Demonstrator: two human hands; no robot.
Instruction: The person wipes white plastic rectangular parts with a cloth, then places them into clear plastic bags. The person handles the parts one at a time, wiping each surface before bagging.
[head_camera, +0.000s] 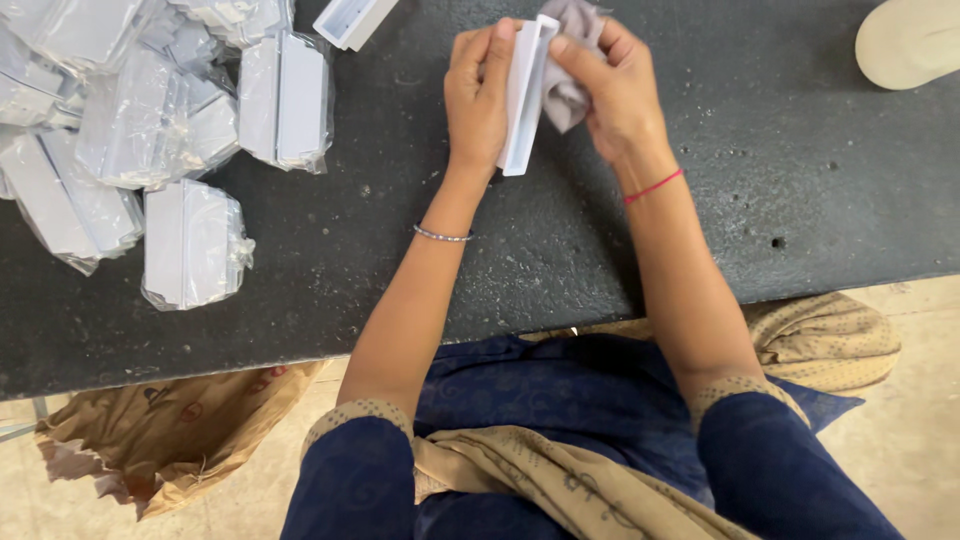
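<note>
Dark blue sleeves (770, 470) with patterned tan cuffs fill the bottom of the view, and a tan printed scarf (560, 480) lies across the lap between them. From these sleeves two bare forearms reach up over the dark, speckled table (330, 270).

Near the far edge of that table, top centre, a white plastic housing (522, 95) stands on edge. It is long, narrow and open like a shallow tray. The left hand (478, 95) grips it from the left, fingers curled closed over its upper end and its palm against the side. The right hand (615, 90) touches the housing from the right, its fingers pinched shut on a bunched grey cloth (568, 75) that is pressed against the housing's open side. A thin beaded bracelet (442, 236) circles the left wrist and a red thread (654, 186) the right.

Left of the housing, well apart from it, a heap of white parts in clear plastic bags (130, 120) covers the table's upper left corner; one bagged part (192, 245) lies nearest the front edge. Another bare white tray-shaped part (352, 20) sits just above the heap, cut by the top border. Far right of the housing, a pale rounded object (905, 40) rests at the table's corner. Below the table's front edge, to the left, crumpled brown paper (160, 430) lies on the floor.
</note>
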